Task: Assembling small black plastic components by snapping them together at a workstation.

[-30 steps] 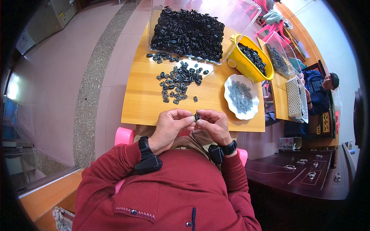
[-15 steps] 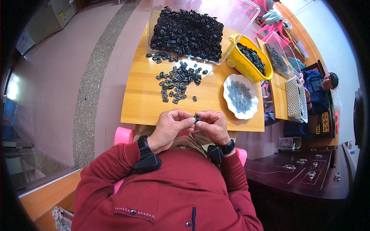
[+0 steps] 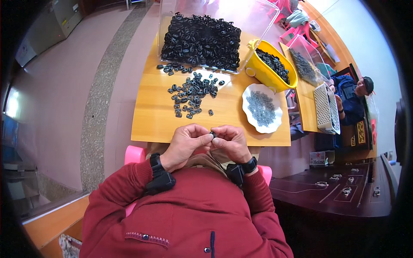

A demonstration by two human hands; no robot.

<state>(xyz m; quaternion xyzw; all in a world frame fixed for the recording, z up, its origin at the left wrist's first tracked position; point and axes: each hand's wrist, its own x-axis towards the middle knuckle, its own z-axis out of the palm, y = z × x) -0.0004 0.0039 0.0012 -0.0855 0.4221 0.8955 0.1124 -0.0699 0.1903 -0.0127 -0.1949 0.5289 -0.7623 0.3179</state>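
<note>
We pinch one small black plastic piece (image 3: pixel 213 134) between the fingers of our left hand (image 3: pixel 186 144) and right hand (image 3: pixel 232 143), just over the worktop's (image 3: pixel 150 124) near edge. Bare wood lies left of the loose pile (image 3: pixel 192 93). One white dish (image 3: pixel 261 107), one yellow tub (image 3: pixel 271 68).

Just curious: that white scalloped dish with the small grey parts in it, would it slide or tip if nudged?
The white dish looks shallow and wide, so it would probably slide on the smooth wooden table rather than tip. Its grey parts lie loose and might shift or spill.
</note>
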